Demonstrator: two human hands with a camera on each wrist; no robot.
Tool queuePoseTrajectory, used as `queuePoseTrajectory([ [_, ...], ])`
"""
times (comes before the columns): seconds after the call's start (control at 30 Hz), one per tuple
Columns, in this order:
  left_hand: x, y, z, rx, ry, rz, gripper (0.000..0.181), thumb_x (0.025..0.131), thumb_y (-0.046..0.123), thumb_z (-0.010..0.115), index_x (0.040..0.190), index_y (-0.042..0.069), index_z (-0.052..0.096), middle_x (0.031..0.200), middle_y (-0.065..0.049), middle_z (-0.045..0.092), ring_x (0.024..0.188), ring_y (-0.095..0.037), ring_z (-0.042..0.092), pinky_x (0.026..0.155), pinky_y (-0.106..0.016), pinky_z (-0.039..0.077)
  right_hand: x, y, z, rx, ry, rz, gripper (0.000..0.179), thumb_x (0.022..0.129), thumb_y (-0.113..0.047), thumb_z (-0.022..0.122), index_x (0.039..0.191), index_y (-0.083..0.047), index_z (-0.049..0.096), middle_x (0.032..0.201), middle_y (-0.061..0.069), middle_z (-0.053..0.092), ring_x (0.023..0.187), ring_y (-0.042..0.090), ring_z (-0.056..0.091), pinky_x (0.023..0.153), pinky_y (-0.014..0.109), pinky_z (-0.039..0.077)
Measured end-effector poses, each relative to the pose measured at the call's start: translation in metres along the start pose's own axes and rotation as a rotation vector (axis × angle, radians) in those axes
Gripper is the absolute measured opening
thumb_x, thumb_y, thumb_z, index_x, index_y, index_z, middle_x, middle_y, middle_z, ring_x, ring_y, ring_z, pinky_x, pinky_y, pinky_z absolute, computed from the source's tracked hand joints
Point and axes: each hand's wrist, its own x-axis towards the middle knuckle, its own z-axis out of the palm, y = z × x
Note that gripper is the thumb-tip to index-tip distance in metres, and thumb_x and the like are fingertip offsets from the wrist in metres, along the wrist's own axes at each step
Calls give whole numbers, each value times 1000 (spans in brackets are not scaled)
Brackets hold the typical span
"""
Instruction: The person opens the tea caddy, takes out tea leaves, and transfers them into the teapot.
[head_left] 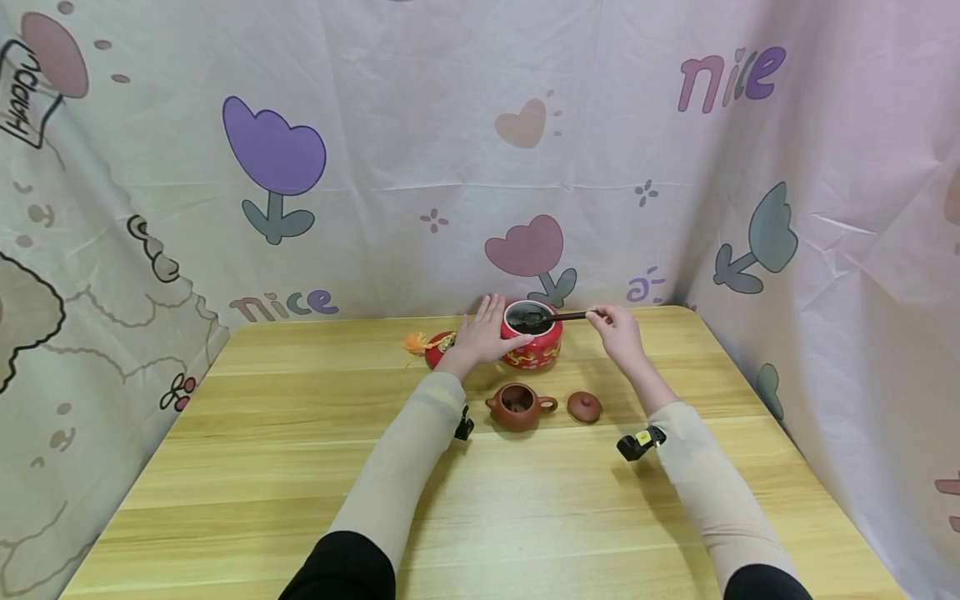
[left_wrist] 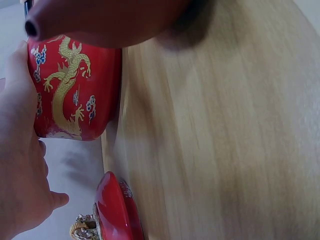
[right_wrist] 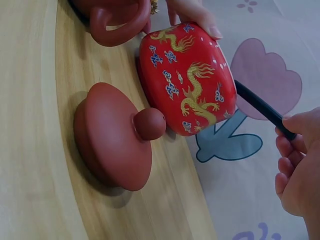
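A red jar [head_left: 532, 358] with gold dragons stands at the back of the table, its round mouth uncovered. Beside it, my left hand [head_left: 482, 337] rests against the jar's left side, fingers straight and thumb along the front. The right hand [head_left: 619, 333] pinches the end of a dark spoon [head_left: 567, 317], whose head lies in the jar's mouth over dark contents. In the right wrist view the spoon's handle [right_wrist: 265, 109] slants out past the jar's rim. Nearer the front sits a brown clay teapot [head_left: 517, 417], uncovered, with a few dark bits inside.
Right of the teapot lies its round clay lid [head_left: 584, 407]. The jar's red lid [left_wrist: 116, 207], with a metal knob and an orange tassel [head_left: 414, 343], lies left of the left hand. A printed cloth [head_left: 390, 167] hangs behind the wooden table [head_left: 300, 433].
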Motion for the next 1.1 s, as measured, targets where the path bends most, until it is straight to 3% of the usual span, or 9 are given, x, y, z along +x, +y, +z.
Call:
queuePoseTrajectory([
  [0.8,-1,0,-1,0,5,12,112,80,88,33,158,14,3,167,-4,2,154,-21,-1,120,-61,14,-15,2,-21,65,20,109,35,100,-27,56,117,2,65,105,18,61,89,16,46,78,27,39],
  [1.1,-1,0,0,1,7,11,113,79,89,32,158,14,2,167,-5,2,154,-22,0,120,-61,13,-27,-1,-33,86,69,112,35,98,-28,59,114,2,66,94,5,58,86,9,46,74,21,39],
])
